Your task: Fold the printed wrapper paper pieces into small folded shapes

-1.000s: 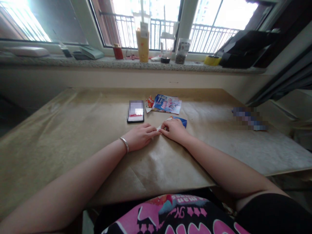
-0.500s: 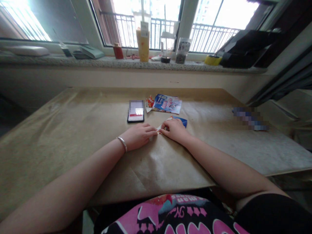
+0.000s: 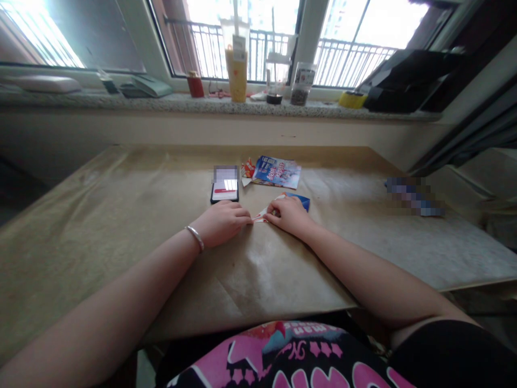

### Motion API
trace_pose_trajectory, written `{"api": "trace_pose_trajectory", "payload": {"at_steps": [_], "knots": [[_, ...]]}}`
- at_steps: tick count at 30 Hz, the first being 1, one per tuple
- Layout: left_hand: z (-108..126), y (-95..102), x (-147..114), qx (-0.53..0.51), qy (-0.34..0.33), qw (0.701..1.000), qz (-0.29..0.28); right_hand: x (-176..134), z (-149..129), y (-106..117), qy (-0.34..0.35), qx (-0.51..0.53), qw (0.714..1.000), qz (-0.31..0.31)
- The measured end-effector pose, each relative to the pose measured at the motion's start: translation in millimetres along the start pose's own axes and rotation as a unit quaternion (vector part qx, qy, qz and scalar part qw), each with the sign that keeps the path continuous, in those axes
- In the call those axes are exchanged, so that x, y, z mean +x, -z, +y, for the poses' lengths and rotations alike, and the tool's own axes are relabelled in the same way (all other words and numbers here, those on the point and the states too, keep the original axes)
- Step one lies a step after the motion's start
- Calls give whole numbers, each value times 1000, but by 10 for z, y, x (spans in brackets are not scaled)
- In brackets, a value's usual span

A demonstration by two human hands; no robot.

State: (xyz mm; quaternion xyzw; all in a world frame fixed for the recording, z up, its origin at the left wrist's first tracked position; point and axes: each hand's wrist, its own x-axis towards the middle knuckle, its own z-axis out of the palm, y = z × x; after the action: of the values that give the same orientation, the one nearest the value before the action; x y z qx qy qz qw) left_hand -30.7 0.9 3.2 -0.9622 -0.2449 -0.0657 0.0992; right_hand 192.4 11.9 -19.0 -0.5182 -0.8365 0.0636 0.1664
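A folded piece of printed paper, blue on its right part and white with red marks on its left, lies on the table between my hands. My right hand rests over it, fingers curled and pinching it, hiding its middle. At the paper's pointed left end, my left hand has its fingertips closed on the tip. Just beyond the left hand lies a phone with its screen lit. Behind the paper sit a stack of printed leaflets and a small folded red and white paper piece.
A brown cover spreads over the table. On the windowsill stand a tall yellow drink cup, a red jar, clear cups and yellow tape. A blurred flat item lies at the right.
My left hand has moved a little left, and more of the paper's white pointed end now shows between my hands. My right hand has stayed in place.
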Motion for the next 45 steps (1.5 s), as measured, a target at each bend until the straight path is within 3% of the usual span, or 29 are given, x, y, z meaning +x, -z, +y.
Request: {"api": "trace_pose_trajectory", "payload": {"at_steps": [15, 25, 31, 45], "knots": [[-28, 13, -68, -59, 27, 998, -10, -2, 21, -11, 5, 7, 1000, 11], [-27, -64, -96, -98, 42, 994, 34, 3, 20, -26, 6, 12, 1000, 16], [98, -87, -23, -56, 27, 997, 41, 11, 1, -30, 9, 4, 1000, 21], [168, -69, 4, -45, 40, 998, 28, -87, 112, 69, 158, 8, 986, 47]]}}
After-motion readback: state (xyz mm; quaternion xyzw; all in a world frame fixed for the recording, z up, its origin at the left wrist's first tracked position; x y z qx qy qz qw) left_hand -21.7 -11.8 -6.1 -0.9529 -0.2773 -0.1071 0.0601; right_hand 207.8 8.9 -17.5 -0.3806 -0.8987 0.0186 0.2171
